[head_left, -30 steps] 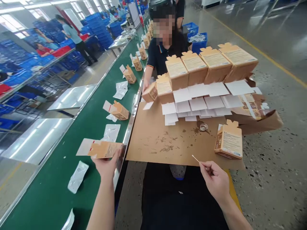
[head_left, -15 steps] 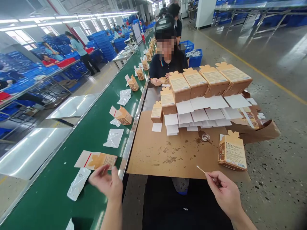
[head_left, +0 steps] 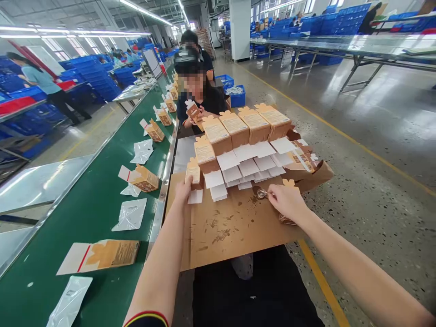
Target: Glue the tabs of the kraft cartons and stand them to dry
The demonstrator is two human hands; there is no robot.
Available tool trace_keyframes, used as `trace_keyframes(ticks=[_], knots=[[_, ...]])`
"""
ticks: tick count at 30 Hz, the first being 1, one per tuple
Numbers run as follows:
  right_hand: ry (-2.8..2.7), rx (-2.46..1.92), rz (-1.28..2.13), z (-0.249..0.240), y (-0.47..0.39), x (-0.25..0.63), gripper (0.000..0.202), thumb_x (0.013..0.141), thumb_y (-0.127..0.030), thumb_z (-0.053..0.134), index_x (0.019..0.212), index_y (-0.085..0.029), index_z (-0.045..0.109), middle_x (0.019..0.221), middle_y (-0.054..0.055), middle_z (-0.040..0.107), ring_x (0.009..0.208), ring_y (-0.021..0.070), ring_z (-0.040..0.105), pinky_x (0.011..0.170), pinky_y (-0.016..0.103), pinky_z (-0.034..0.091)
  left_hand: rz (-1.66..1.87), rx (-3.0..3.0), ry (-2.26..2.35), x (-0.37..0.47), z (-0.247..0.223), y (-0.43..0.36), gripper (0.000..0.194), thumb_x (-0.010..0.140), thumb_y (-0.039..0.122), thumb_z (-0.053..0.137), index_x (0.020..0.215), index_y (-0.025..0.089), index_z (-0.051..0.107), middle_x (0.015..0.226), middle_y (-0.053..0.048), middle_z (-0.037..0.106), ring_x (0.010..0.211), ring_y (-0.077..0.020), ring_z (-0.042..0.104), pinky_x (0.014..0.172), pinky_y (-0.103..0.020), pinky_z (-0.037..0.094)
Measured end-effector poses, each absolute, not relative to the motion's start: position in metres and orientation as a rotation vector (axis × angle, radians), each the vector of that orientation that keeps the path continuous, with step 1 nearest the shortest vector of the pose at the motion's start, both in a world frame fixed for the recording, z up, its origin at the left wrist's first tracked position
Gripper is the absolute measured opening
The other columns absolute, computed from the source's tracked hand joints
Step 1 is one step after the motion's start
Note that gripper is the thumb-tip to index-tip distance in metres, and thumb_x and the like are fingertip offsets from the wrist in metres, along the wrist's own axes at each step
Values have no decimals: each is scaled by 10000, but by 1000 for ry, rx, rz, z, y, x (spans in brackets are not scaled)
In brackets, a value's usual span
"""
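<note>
My left hand [head_left: 185, 190] has its fingers closed on the left side of a small tan carton [head_left: 194, 170] at the near left end of the carton stack. A white flap [head_left: 195, 196] sticks out from that carton toward me. My right hand [head_left: 286, 200] pinches a cotton swab [head_left: 267, 195], mostly hidden by the fingers. Its tip is at a small clear round dish [head_left: 261, 194] on the cardboard sheet [head_left: 235, 238]. Behind and below the right hand stands another carton [head_left: 289, 182], largely covered by the hand.
Stacked cartons [head_left: 238, 129] with white flaps facing me fill the far side of the cardboard. On the left runs a green conveyor belt [head_left: 102, 213] with an open carton [head_left: 112, 254], white pouches [head_left: 131, 214] and more cartons. A co-worker [head_left: 200, 102] sits across, holding a carton.
My left hand has left the belt and taken hold of the small carton by the stack. My right hand has carried the swab forward to the clear dish. The view has turned right.
</note>
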State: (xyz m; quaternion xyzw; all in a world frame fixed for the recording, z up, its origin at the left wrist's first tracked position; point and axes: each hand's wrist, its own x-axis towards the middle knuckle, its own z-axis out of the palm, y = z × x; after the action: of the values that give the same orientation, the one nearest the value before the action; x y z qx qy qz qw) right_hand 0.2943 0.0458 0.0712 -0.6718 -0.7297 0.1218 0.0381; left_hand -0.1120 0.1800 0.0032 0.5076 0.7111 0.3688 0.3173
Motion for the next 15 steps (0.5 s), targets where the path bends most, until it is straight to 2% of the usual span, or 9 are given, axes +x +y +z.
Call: trace_keyframes(ticks=[4,6,8,11,15], knots=[[-2382,-2110,430,69,64,281,250,1139,-170,552,995,-210,752,972,112,864,836,243,762,733,314,399,1166,1110,1808,-132,1,122,750,977,740,660,1455,172,761,1495,-218,813,1469,-415,741,1200,-522,612],[-2419,-2098,434,66,65,280,244,1120,-153,566,974,-205,754,965,120,860,835,251,757,738,327,387,1273,970,1690,-138,1,83,783,912,745,767,1476,203,752,1560,-191,792,1483,-402,740,1197,-504,628],[-2439,-2092,424,64,64,286,248,1121,-153,549,991,-206,753,977,123,857,831,249,752,729,330,368,1375,792,1518,-137,1,42,839,784,690,951,1461,232,765,1585,-173,784,1485,-418,736,1172,-512,649],[-2351,-2064,346,57,59,300,246,1136,-213,535,985,-225,728,952,96,843,779,223,716,680,324,319,1430,631,1367,-120,-2,-5,876,660,577,1098,1411,253,786,1557,-163,799,1473,-447,737,1146,-545,667],[-2192,-1904,268,41,54,315,221,1070,-265,566,885,-251,687,827,48,801,693,198,645,623,318,277,1324,671,1352,-94,-10,-27,830,640,607,1128,1292,234,773,1427,-172,843,1350,-417,806,1131,-552,673]])
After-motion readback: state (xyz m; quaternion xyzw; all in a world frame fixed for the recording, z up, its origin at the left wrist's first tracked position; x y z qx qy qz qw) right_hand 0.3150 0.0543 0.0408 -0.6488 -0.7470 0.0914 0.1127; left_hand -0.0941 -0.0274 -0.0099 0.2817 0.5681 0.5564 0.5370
